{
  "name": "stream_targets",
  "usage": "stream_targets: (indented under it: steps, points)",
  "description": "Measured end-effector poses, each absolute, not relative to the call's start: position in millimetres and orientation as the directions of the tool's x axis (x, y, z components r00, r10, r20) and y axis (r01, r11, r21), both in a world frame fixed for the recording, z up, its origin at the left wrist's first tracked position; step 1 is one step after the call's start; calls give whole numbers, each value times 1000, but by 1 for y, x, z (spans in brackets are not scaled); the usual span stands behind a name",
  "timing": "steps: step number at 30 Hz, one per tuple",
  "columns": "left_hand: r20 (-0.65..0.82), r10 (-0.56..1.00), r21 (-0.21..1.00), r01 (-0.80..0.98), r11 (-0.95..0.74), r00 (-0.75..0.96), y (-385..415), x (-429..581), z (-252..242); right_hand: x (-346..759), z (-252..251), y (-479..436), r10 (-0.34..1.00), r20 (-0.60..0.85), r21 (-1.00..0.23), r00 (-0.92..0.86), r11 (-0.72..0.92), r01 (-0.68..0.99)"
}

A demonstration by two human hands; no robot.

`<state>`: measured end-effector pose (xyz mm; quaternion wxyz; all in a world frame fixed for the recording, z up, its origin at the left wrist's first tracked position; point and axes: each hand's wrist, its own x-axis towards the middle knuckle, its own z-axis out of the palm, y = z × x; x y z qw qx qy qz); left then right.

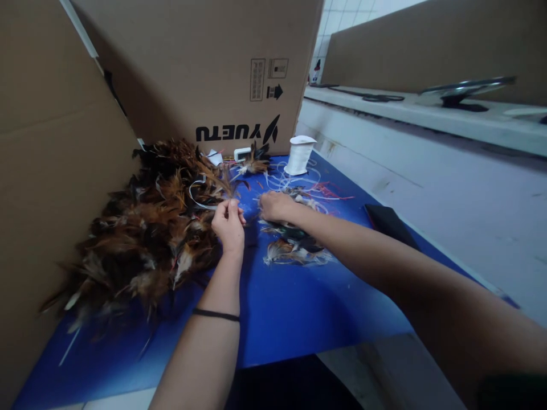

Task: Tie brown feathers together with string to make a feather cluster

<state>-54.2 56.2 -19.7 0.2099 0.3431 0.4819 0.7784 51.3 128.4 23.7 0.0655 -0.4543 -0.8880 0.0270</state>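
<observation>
My left hand [229, 225] is closed in a pinch, thumb uppermost, on a few brown feathers [224, 183] that fan out beyond the fingertips. Right of it, my right hand [273, 206] reaches down to a small heap of dark and pale feathers [297, 247] on the blue tabletop [299, 307]. Its fingers are curled together, and what lies between them is hidden. A large pile of brown and black feathers [149, 239] spreads along the left side, close to my left hand. A loop of white ribbon [192, 196] lies at that pile's edge.
A white spool [300, 155] stands at the back amid loose ribbon and red strands [331, 191]. Beside it lie a feather bunch [256, 160] and a small white device [243, 154]. Cardboard [192, 68] walls the back and left. A dark flat object [391, 225] lies right.
</observation>
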Motion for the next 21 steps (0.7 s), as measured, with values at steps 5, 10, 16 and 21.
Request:
stream_targets:
  steps: [5, 10, 16, 21]
  points:
    - [343, 657, 901, 38, -432, -671, 57, -56, -21, 56, 52, 132, 874, -39, -215, -484, 466, 858]
    - [361, 658, 902, 68, -427, -661, 57, -56, -22, 77, 81, 134, 890, 83, -479, -449, 431, 765]
    - [361, 662, 901, 63, -428, -657, 55, -52, -20, 100, 102, 120, 921, 195, -839, -337, 334, 430]
    - [352, 684, 905, 46, -422, -639, 54, -50, -19, 120, 107, 106, 923, 213, -904, -322, 311, 294]
